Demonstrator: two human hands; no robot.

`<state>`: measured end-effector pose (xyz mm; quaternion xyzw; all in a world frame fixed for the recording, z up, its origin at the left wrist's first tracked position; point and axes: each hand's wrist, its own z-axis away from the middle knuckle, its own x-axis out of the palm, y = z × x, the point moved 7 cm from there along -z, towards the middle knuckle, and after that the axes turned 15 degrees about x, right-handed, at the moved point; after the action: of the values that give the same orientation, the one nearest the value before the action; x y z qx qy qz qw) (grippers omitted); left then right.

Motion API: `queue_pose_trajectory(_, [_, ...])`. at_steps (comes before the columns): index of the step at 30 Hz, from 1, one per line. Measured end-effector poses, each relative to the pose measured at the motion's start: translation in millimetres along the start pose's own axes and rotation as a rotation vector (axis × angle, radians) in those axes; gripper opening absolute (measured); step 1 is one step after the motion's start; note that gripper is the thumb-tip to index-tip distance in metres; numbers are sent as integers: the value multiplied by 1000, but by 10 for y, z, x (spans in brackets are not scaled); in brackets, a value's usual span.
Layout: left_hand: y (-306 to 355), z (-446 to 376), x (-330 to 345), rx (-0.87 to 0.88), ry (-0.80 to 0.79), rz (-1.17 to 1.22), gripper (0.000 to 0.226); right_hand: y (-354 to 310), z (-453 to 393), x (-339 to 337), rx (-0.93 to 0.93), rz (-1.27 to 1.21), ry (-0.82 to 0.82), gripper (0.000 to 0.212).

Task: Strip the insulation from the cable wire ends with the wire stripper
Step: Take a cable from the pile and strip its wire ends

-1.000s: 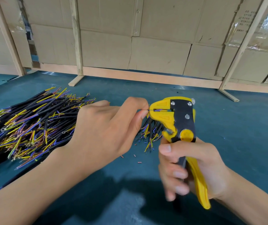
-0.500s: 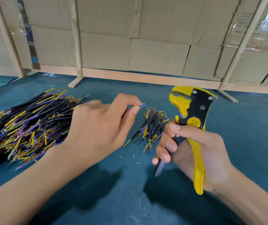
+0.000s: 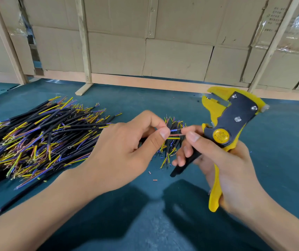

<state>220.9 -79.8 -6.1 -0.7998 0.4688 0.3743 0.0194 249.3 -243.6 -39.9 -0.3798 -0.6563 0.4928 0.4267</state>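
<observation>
Left hand [image 3: 127,149] pinching the cable [image 3: 174,133], right hand [image 3: 223,163] gripping the wire stripper [image 3: 230,122]: separate one core before feeding.

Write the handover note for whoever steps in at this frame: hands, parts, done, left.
Left hand pinches a cable's thin coloured wire ends. Right hand grips the yellow-and-black wire stripper, head raised clear of the wires; its fingertips touch the wire tips.
Big pile of black cables lies left, small bundle between the hands, insulation scraps on the teal mat.
Left: strip the remaining ends.
</observation>
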Motion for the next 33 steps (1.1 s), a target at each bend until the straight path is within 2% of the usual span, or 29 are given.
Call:
queue_pose_trajectory(5, [1, 23, 101, -26, -46, 92, 16, -67, 23, -24, -24, 148, 66, 3])
queue_pose_trajectory(11, [20, 19, 105, 3, -46, 121, 11, -6, 21, -15, 63, 210, 95, 7])
queue_pose_trajectory(15, [56, 13, 95, 45, -55, 99, 8, -40, 21, -23, 42, 258, 114, 9])
queue_pose_trajectory(20, [80, 14, 102, 80, -99, -46, 11, -75, 15, -10, 38, 311, 140, 12])
queue_pose_trajectory(25, [158, -24, 8, 183, -97, -362, 30, -95, 65, -13, 19, 421, 220, 15])
queue_pose_trajectory(28, [216, -37, -10, 263, -90, -497, 34, -54, 82, -33, 46, 437, 264, 19])
queue_pose_trajectory(33, [196, -27, 67, 313, -149, -635, 34, 19, 76, -67, 107, 332, 296, 18])
